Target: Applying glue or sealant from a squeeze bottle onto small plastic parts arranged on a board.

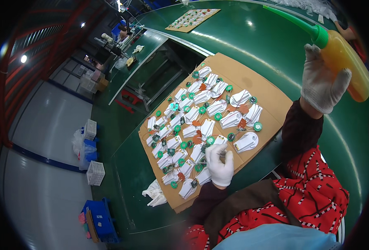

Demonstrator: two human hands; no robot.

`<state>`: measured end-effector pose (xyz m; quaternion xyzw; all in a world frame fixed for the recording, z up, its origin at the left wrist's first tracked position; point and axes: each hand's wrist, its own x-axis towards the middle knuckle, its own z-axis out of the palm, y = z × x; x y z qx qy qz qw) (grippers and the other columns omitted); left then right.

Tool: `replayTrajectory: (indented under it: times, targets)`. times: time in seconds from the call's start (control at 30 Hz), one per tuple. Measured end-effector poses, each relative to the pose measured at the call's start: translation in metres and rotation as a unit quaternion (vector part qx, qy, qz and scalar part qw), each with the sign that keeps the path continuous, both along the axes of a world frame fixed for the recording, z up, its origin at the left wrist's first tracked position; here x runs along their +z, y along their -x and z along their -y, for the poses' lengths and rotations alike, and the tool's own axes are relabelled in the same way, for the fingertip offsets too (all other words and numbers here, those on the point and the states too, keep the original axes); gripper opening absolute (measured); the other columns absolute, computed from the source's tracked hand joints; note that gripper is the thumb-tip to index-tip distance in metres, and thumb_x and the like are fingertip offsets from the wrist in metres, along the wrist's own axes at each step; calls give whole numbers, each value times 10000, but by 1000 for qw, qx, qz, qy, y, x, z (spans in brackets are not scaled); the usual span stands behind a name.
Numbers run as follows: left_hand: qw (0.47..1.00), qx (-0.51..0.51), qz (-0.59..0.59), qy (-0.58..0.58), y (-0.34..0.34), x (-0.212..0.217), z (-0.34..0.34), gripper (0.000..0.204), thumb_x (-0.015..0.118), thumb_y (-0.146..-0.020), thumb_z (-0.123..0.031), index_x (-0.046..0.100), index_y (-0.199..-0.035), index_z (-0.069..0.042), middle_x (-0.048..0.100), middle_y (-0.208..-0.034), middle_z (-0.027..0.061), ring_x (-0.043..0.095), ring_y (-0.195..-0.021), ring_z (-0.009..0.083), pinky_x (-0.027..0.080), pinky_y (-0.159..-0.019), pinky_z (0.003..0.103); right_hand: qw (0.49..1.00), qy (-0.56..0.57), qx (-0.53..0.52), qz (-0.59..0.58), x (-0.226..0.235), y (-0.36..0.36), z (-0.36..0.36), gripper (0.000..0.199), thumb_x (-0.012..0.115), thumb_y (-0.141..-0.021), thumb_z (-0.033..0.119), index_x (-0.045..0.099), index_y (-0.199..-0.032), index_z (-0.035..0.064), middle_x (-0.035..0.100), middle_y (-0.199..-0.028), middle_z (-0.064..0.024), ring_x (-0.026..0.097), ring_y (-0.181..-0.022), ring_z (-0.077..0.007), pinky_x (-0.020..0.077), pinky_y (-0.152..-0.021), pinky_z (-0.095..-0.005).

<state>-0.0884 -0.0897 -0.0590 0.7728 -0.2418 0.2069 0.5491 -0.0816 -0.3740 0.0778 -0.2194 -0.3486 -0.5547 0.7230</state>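
My right hand (324, 85), in a white glove, is raised at the right and grips a squeeze bottle (346, 62). The bottle holds orange-yellow liquid and has a long green nozzle, tilted up to the left. Over the near edge of a cardboard sheet (251, 75), my gloved left hand (220, 166) is closed with fingers curled; what they hold, if anything, is hidden. Just beyond its fingertips lies a white plastic housing (220, 140). Another white housing (246, 142) lies to its right. Many similar housings with wires, green round parts (257, 126) and small circuit boards (171, 151) cover the cardboard.
The cardboard rests on a green table (251, 39); a white cloth (154, 194) lies by its left corner. A second loaded cardboard sheet (191, 20) is farther off. White crates (95, 173) and a blue bin (99, 221) stand on the floor at left. Another person's arm (343, 30) shows at far right.
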Motion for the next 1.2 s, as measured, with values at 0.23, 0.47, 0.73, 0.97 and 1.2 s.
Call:
replayTrajectory:
  times: [0.23,0.47,0.73,0.97,1.2]
  targets:
    - [1000,2,4,9,8,-2,6,271,585,-680,59,545,-931,-36,483,-875,80,506,-655,152,432,-581,249,999,26,-26,-15,-11,8,16,515,602,-794,351,463,-1173,31,490,-1184,-144,511,-1030,-305,418,-884,-479]
    - [992,17,20,122,-10,-18,-2,231,533,-678,100,514,-885,-2,477,-852,104,492,-781,227,414,-691,297,979,30,-163,-116,-3,-10,-36,427,612,-809,289,498,-1128,29,564,-1036,-102,561,-841,-209,488,-717,-350]
    - [991,70,116,1,-7,53,-17,249,572,-656,90,539,-883,-9,500,-842,83,508,-720,164,425,-640,242,970,114,-86,-195,-27,2,-28,433,591,-818,306,493,-1135,28,562,-1041,-101,561,-848,-207,482,-727,-349]
    - [921,-70,3,-383,-64,102,8,159,571,-731,-103,603,-877,-48,565,-809,109,568,-727,230,456,-660,316,971,144,-65,-178,-28,13,-18,439,573,-826,322,488,-1141,27,560,-1045,-101,560,-854,-205,476,-735,-348]
    - [832,-109,75,-539,-113,58,38,223,546,-779,-207,591,-956,-79,562,-919,151,560,-849,310,451,-748,387,973,161,-70,-149,-15,16,-9,446,555,-835,337,484,-1146,26,558,-1049,-100,560,-860,-203,471,-743,-346]
